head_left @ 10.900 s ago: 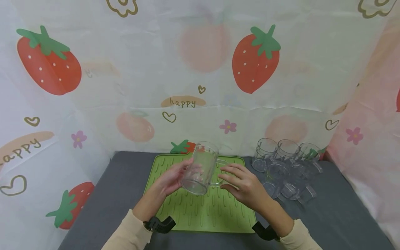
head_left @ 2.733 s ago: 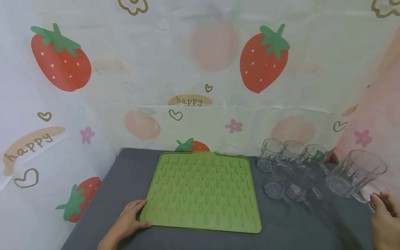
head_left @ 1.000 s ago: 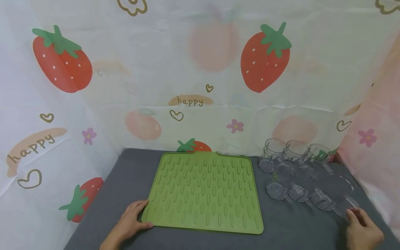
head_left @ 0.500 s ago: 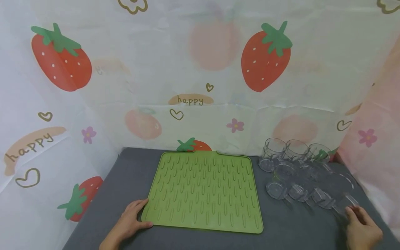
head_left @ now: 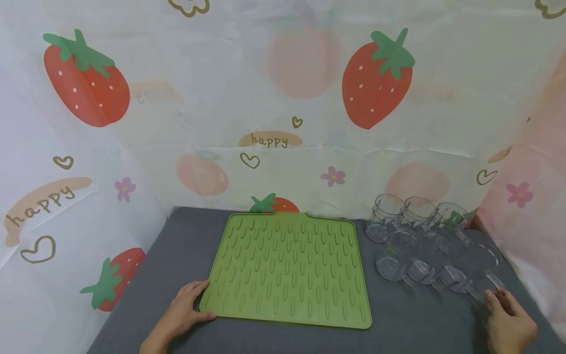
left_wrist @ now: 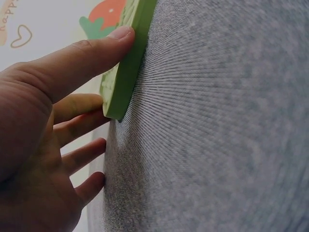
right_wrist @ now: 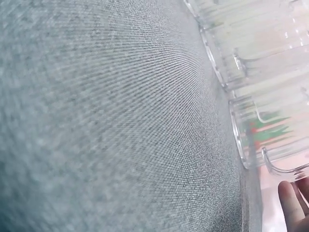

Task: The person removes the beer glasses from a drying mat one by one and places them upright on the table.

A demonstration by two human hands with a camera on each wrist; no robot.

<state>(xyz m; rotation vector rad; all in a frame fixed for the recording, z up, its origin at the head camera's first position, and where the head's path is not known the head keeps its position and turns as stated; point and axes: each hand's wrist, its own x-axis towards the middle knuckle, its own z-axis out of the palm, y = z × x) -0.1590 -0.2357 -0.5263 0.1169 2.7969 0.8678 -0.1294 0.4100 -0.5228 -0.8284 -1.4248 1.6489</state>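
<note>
A clear glass mug (head_left: 454, 278) stands upright on the cloth at the right end of the front row of mugs. Thumb and fingers of my right hand (head_left: 510, 322) pinch its handle (head_left: 494, 280). In the right wrist view, fingertips (right_wrist: 288, 203) are at that handle, and the mug's base (right_wrist: 237, 135) meets the cloth. My left hand (head_left: 182, 310) rests at the near left corner of a ribbed green drying mat (head_left: 292, 275). From the left wrist view, the thumb (left_wrist: 91, 55) lies on the mat's edge while the other fingers extend loosely beside it.
Several more clear mugs (head_left: 420, 211) stand in two rows right of the mat, close together and overlapping in view. A dark grey cloth (head_left: 424, 324) covers the table. White printed curtains (head_left: 274, 98) enclose the back and sides.
Earlier both hands were at a tilted mug over the mat; it then travelled right in my right hand and came down in the front row. My left hand moved to the mat's corner.
</note>
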